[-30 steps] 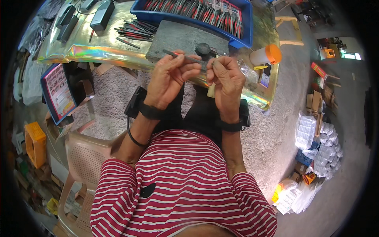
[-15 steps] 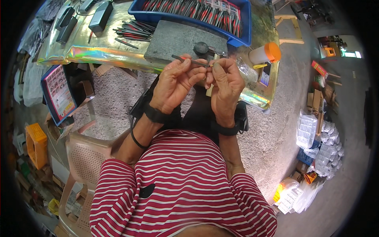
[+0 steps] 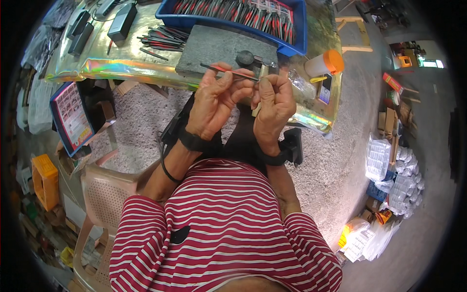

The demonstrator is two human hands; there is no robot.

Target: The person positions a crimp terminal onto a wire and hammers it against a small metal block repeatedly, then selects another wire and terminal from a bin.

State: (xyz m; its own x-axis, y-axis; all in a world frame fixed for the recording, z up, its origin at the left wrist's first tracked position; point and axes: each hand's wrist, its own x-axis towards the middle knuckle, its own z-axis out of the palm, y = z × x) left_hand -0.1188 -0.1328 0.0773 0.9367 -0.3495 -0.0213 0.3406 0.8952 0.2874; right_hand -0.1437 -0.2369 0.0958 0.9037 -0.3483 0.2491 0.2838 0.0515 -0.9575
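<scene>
A slim black-and-red stick (image 3: 242,74), pen-like in shape, is held level in front of me above the table's near edge. My left hand (image 3: 209,104) pinches it between thumb and fingers, and its black end sticks out to the left. At the other end, my right hand (image 3: 275,108) closes thumb against forefinger on the tip, which the fingers partly cover. Just beyond my hands lies a grey stone block (image 3: 206,46) with a round black piece (image 3: 244,59) on it. Similar sticks lie in a loose pile (image 3: 164,38) left of the block.
A blue tray (image 3: 219,23) full of such sticks stands behind the block. On the right are a jar with an orange lid (image 3: 332,62) and a small flat device (image 3: 325,90). Black boxes (image 3: 122,23) sit at the far left. A plastic chair (image 3: 104,192) stands beside me.
The stick has slid or shifted so that more of its red-and-black length shows left of my left hand. My right hand has moved slightly left, its grip turned a little.
</scene>
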